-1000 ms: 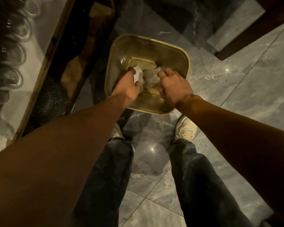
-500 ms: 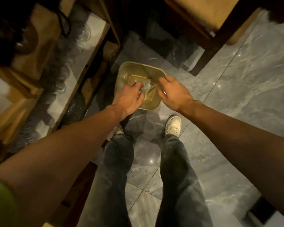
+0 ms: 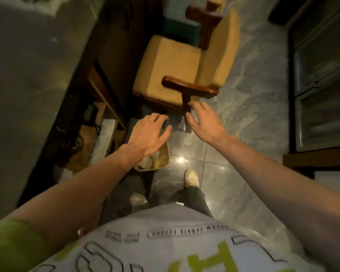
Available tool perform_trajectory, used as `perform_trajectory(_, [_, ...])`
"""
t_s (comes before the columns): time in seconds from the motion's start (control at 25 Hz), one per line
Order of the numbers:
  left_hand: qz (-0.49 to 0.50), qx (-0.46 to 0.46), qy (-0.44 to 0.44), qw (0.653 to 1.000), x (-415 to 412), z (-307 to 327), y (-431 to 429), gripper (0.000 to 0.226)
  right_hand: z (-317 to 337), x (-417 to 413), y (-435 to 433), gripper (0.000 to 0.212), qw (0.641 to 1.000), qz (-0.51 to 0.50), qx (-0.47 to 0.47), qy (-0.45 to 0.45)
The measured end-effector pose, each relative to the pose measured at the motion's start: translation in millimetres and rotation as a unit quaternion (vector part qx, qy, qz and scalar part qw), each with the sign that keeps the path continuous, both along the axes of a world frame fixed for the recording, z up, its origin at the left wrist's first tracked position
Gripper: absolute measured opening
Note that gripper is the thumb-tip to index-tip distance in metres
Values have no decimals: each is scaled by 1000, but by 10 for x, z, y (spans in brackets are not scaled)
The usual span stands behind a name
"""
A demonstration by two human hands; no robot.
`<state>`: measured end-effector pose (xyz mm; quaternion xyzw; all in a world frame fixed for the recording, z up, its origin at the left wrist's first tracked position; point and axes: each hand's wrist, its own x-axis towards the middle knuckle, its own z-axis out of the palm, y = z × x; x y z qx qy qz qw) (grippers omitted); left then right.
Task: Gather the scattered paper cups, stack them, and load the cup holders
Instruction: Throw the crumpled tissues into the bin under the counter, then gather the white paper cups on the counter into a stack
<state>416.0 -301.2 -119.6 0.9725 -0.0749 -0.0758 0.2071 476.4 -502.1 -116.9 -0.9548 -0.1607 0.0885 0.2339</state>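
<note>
Both my hands hang empty with fingers spread: my left hand [image 3: 147, 132] is over the far edge of the yellow bin [image 3: 162, 162] on the grey marble floor [image 3: 243, 118], my right hand [image 3: 203, 122] is out in front of the armchair [image 3: 177, 69]. Crumpled pale stuff [image 3: 146, 162] lies in the bin, too blurred for me to call it paper cups. My white shoe [image 3: 190, 177] stands just beside the bin.
</note>
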Motion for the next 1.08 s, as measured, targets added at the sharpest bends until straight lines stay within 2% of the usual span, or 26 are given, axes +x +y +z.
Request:
perform_trajectory(0.28, [-125, -4, -154, 980, 1021, 1190, -540, 51, 1232, 233, -728, 46, 984, -110, -23, -135])
perform_trajectory(0.52, [-189, -21, -255, 948, 1661, 1964, -1727, 47, 1996, 646, -1755, 47, 954, -181, -38, -236])
perform_trajectory(0.92, [-243, -67, -333, 909, 3004, 2644, -4203, 49, 2858, 1499, -4050, 55, 909, -282, -83, -296])
perform_trajectory(1.08, [-249, -93, -340, 902, 3464, 2862, -4881, 50, 3089, 1885, -4748, 54, 898, -303, -104, -302])
